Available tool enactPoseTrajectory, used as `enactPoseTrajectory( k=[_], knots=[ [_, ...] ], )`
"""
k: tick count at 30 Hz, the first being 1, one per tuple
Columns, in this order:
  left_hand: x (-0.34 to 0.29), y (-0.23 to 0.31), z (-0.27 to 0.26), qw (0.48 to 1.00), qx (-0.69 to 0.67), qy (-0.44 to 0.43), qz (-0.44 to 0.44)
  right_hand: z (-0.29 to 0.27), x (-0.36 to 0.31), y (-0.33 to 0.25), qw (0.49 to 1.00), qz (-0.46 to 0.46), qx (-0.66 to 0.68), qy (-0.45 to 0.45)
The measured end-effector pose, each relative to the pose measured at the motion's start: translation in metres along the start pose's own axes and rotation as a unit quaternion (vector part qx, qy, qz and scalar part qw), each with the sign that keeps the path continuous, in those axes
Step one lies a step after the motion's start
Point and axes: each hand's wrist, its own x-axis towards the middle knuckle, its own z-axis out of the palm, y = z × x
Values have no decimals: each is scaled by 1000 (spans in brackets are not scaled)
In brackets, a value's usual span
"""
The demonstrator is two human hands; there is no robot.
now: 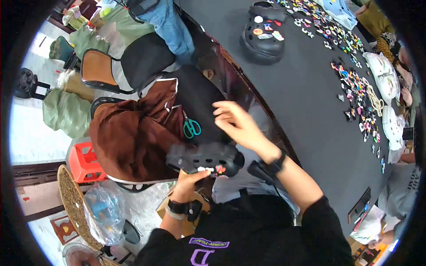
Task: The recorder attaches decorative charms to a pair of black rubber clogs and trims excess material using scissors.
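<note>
Between both hands sits a black clog (206,157): left hand (188,184) fingers pinch its near edge by a small charm (220,169), right hand (235,124) fingers curl loosely just above it.

A long table (306,111) with a dark grey top runs from the upper middle down to the right. Near its far end a black clog shoe (262,33) dotted with small coloured charms sits directly on it. Along the right side, many small coloured charms (355,95) lie scattered in a loose band, with more of them (317,20) beyond the clog. White plastic bags (384,75) rest at the right edge, and a dark flat phone (359,205) lies near the nearer corner.
</note>
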Motion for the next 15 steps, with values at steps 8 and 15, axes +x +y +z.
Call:
enactPoseTrajectory(
  k=[8, 15],
  knots=[
    [-28, 6, -56, 990, 132, 36, -34, 78, 57, 204, 870, 16, -443, -217],
    [-41, -29, -92, 981, 191, -2, -21, 144, 52, 262, 896, 111, -423, -79]
  ],
)
